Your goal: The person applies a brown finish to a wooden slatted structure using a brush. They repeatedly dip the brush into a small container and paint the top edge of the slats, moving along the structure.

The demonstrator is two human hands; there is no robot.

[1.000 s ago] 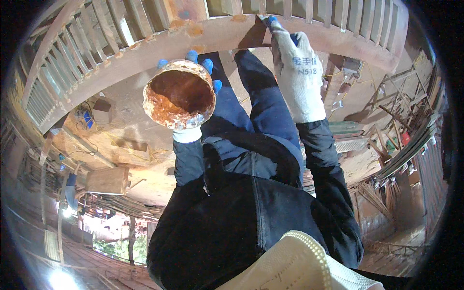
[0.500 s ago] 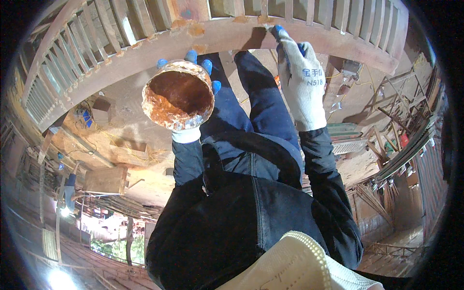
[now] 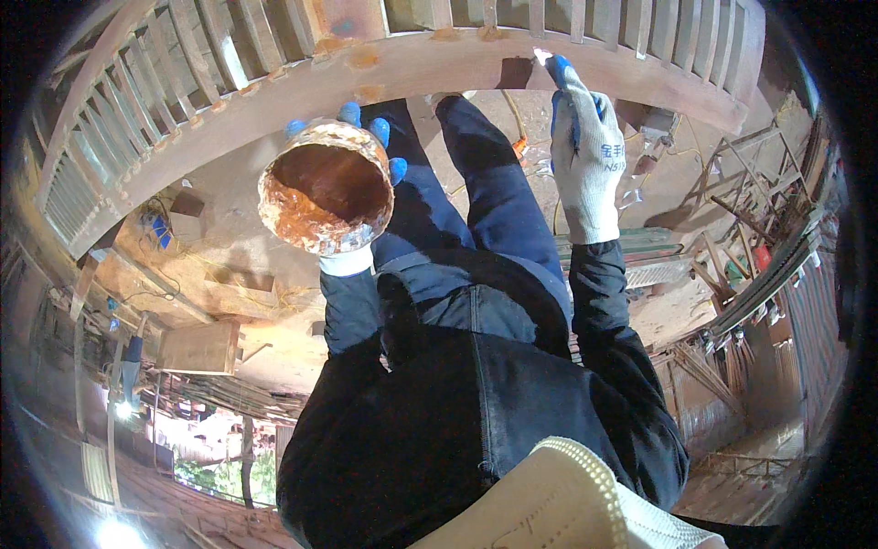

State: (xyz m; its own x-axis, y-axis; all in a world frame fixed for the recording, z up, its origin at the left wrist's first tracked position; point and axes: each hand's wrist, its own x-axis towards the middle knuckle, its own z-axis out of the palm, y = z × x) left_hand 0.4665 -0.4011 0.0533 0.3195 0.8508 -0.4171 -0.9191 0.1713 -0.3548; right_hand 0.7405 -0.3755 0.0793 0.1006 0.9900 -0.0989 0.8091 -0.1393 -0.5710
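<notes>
Holds a round, crusted bowl (image 3: 329, 242) left of centre in the frame, with the left fingers (image 3: 380, 130) spread around its far side and clamped on it by the blue tips; shows a reddish-brown inside, mouth turned toward the camera. Right of centre near the top, pinches a small pale piece (image 3: 542, 57), too small to identify, in the right fingers (image 3: 572, 87), drawn together over the curved wooden rail (image 3: 439, 66). Cannot tell whether touching the wood.

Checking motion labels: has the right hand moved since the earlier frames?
Yes: the right hand has moved rightward along the curved wooden rail, away from the rightmost brown patch.
</notes>
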